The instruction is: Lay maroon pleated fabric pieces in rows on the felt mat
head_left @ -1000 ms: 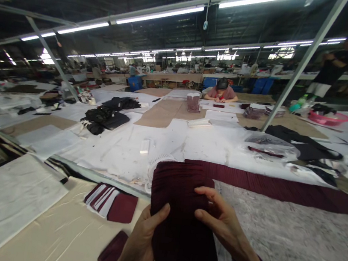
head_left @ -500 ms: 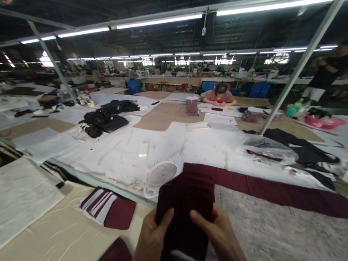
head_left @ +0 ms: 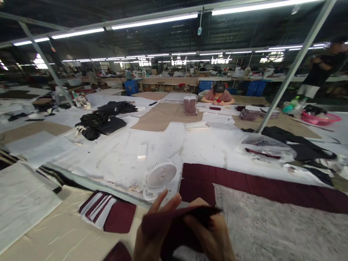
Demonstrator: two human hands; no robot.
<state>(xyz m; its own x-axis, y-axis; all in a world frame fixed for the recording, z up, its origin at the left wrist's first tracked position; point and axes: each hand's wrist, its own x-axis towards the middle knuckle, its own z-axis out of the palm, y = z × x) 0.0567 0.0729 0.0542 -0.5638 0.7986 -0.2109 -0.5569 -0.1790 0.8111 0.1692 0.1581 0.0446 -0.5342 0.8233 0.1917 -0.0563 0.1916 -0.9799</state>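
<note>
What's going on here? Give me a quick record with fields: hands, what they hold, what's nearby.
left hand: grips the maroon fabric piece from the left
right hand: pinches the same piece from the right
nearby: small white fan, stack of maroon and white pieces, long maroon pleated strip
background: a seated person at a far table

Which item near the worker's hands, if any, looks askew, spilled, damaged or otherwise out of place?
Nothing stands out. Both hands, left hand and right hand, hold a maroon fabric piece. The stacked maroon pieces are fanned unevenly, and the small white fan stands upright by the long maroon strip.
</note>
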